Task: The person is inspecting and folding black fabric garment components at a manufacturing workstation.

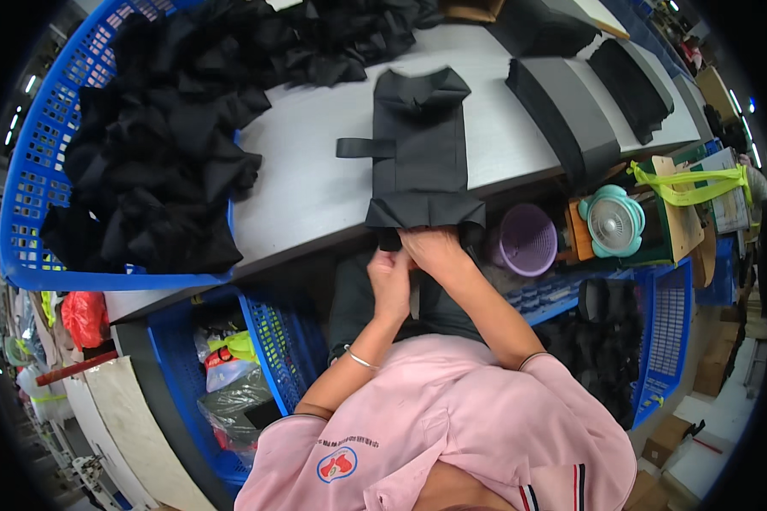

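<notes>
A black fabric pouch [422, 166] lies lengthwise on the grey table [311, 157]. A short strap loop [355, 148] sticks out from its left side. The near end of the pouch flares over the table's front edge. There my left hand [389, 277] pinches the hanging fabric, thumb and fingers pressed together. Close beside it, my right hand [433, 254] grips the same end, its fingertips partly hidden under the cloth.
A blue basket [25, 213] heaped with black fabric pieces [158, 162] stands on the left. Stacked black panels [567, 111] lie at the right. Below them are a purple bin [528, 241] and a small teal fan [614, 221]. Blue crates [268, 358] flank my lap.
</notes>
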`<move>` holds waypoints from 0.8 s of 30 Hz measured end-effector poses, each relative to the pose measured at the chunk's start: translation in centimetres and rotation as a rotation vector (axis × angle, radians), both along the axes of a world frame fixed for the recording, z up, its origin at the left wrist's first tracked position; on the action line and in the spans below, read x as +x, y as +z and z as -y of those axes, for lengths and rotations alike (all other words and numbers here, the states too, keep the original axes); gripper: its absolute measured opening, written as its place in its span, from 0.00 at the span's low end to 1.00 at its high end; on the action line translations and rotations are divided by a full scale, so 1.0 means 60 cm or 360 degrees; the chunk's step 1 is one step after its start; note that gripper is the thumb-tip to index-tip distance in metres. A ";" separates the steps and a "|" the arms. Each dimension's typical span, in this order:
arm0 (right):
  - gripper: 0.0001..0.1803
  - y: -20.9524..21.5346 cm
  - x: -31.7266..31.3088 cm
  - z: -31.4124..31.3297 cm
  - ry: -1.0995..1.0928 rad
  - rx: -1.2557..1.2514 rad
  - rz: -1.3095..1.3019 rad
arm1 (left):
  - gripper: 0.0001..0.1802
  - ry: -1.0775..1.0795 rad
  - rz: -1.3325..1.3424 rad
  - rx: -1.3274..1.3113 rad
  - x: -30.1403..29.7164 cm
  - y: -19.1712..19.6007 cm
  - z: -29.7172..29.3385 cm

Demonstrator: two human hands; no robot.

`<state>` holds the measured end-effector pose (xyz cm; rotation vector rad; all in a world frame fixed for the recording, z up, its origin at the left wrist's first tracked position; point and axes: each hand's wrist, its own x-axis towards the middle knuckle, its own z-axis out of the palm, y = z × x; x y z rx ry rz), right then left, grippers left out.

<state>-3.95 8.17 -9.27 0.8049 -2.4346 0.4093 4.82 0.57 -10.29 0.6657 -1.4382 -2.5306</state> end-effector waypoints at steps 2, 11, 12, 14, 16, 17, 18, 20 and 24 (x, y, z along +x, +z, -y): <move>0.19 -0.003 0.017 -0.010 0.0043 0.0271 -0.0049 | 0.16 0.0207 -0.0186 -0.0105 0.004 0.024 0.018; 0.23 -0.036 0.012 -0.024 0.0029 -0.0138 0.0447 | 0.03 0.0048 -0.0108 -0.0920 0.035 0.059 0.071; 0.25 -0.023 0.010 -0.028 0.0021 -0.0156 0.0712 | 0.03 0.0064 -0.0243 -0.0968 0.044 0.071 0.068; 0.26 -0.001 0.019 -0.025 0.0016 -0.0061 0.0966 | 0.04 0.0071 -0.0578 -0.1470 0.021 0.109 0.088; 0.28 -0.004 0.037 -0.020 0.0012 0.0041 0.1206 | 0.13 -0.0084 -0.0820 -0.1700 -0.040 0.148 0.104; 0.28 -0.023 0.052 -0.015 0.0070 -0.0143 0.0926 | 0.14 -0.0268 -0.0962 -0.1798 -0.076 0.159 0.107; 0.29 -0.036 0.061 -0.009 0.0137 -0.0323 0.0643 | 0.15 -0.0483 -0.1060 -0.1795 -0.112 0.147 0.106; 0.29 -0.039 0.059 -0.005 0.0153 -0.0315 0.0609 | 0.19 -0.0761 -0.1138 -0.1892 -0.170 0.102 0.107; 0.19 0.006 0.056 -0.022 0.0255 0.0078 0.0481 | 0.31 -0.1302 -0.1276 -0.2614 -0.253 0.049 0.115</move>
